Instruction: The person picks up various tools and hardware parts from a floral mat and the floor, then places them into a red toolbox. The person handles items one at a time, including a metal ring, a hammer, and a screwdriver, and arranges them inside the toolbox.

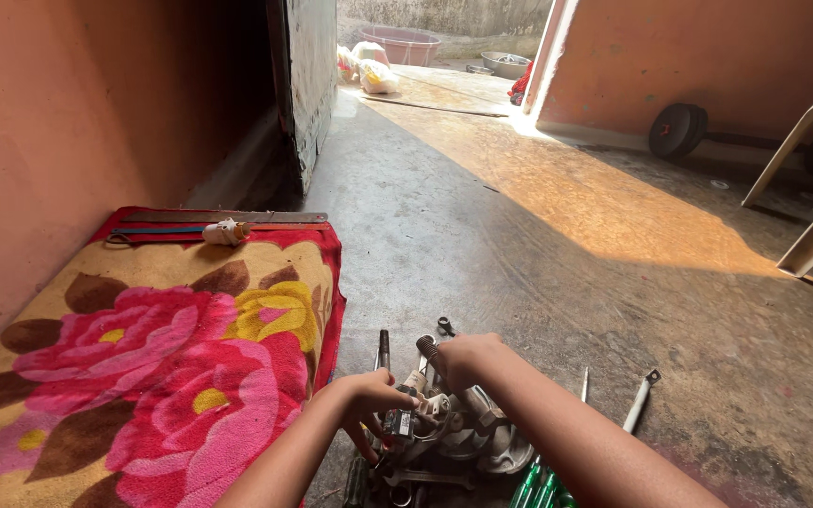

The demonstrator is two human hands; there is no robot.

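Nearest me, just below my forearms, lie green-handled screwdrivers (pixel 540 489) and a flat wrench (pixel 425 480) on the concrete floor (pixel 482 245). My left hand (pixel 369 395) is clenched around a small dark part with a red-marked face (pixel 399 423), held just over the pile. My right hand (pixel 468 359) is closed on a grey metal assembly (pixel 482 437), a lumpy casting with rounded housings, dull and grimy; its long axis runs from near my right wrist away toward the upper left, where a threaded dark stub (pixel 426 348) sticks out past my knuckles. Just beyond my left hand a dark-tipped tool (pixel 384 348) points straight away from me. To the right of my right arm lies a slim white-handled tool (pixel 639 400), angled away. Left of my hands spreads a flowered blanket (pixel 143 367), and at its far edge rest a long metal ruler (pixel 228 217) and a small white fitting (pixel 225 231).
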